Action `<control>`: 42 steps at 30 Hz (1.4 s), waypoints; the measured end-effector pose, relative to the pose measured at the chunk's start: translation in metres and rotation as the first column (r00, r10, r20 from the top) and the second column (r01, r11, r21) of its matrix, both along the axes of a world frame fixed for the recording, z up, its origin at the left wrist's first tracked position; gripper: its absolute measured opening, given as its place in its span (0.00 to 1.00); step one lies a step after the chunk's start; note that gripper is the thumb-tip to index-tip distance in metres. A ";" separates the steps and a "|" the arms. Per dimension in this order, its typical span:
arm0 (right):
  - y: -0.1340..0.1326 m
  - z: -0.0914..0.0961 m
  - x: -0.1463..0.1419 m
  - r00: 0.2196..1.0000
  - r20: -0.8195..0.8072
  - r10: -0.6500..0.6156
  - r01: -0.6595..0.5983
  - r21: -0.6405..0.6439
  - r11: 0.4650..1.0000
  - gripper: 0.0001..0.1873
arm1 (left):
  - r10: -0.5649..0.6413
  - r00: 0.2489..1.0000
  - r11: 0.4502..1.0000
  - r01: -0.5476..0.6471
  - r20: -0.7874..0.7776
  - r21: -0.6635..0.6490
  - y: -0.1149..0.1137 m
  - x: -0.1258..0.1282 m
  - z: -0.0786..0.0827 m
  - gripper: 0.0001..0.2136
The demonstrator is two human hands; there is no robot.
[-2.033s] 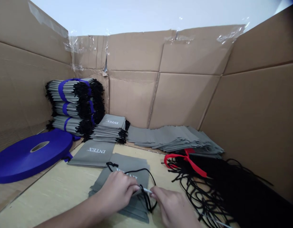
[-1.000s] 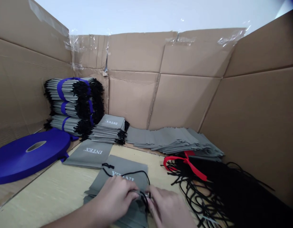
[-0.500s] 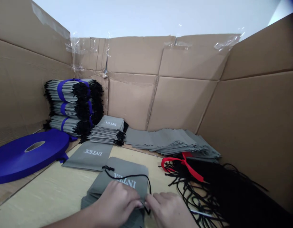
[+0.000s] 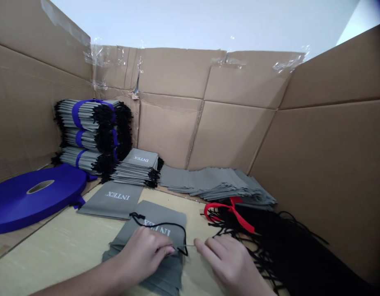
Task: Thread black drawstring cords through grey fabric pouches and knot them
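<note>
Fingers of my left hand (image 4: 145, 255) pinch the edge of a grey INTEX pouch (image 4: 170, 212), the top one of a pile in front of me. A black cord (image 4: 174, 224) lies across this pouch, looping down to its right edge beside my left fingertips. To the right, my right hand (image 4: 228, 261) is closed, thumb and forefinger on the end of a thin silvery rod (image 4: 188, 246). The rod spans the gap between my hands and meets the cord at the pouch edge. How far it reaches inside the pouch is hidden.
Left are a purple ribbon roll (image 4: 11, 205) and strapped pouch bundles (image 4: 82, 115). Another INTEX pouch (image 4: 111, 205) lies near a pouch stack (image 4: 137, 172). Grey pieces (image 4: 214, 181) fan out behind black cords (image 4: 288, 246) with a red tie (image 4: 244, 220). Cardboard walls (image 4: 165, 127) surround the table.
My right hand has moved right, away from my left hand, and the thin rod now shows between them. The cord loop at the pouch edge sits closer to my left fingers.
</note>
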State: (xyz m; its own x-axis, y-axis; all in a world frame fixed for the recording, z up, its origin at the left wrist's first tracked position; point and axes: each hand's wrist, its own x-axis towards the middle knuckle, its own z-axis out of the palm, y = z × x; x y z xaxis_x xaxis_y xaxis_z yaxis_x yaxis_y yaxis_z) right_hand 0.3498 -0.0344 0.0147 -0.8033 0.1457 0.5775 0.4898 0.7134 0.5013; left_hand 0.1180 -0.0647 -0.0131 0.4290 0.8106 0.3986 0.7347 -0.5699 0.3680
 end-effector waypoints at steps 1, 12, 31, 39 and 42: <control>-0.003 -0.002 -0.005 1.000 0.013 0.011 -0.011 -0.014 1.000 0.15 | -0.012 1.000 1.000 0.012 -0.006 0.011 0.000 0.001 -0.002 0.16; -0.003 -0.011 -0.009 0.998 0.048 -0.037 0.042 -0.111 0.993 0.14 | 0.019 0.998 1.000 -0.019 -0.054 -0.001 0.001 0.004 0.001 0.14; 0.007 -0.024 0.002 0.999 0.046 -0.022 0.031 -0.210 0.977 0.13 | -0.044 0.983 0.999 0.046 -0.178 0.010 -0.001 0.000 0.002 0.08; 0.007 -0.026 -0.001 0.996 -0.086 0.017 -0.044 -0.323 0.945 0.14 | -0.035 0.994 0.999 0.039 -0.104 0.038 0.001 -0.001 0.003 0.09; 0.008 -0.028 -0.001 0.990 -0.135 0.033 -0.075 -0.321 0.944 0.13 | -0.052 0.998 0.997 0.054 -0.044 0.053 0.002 0.000 0.003 0.10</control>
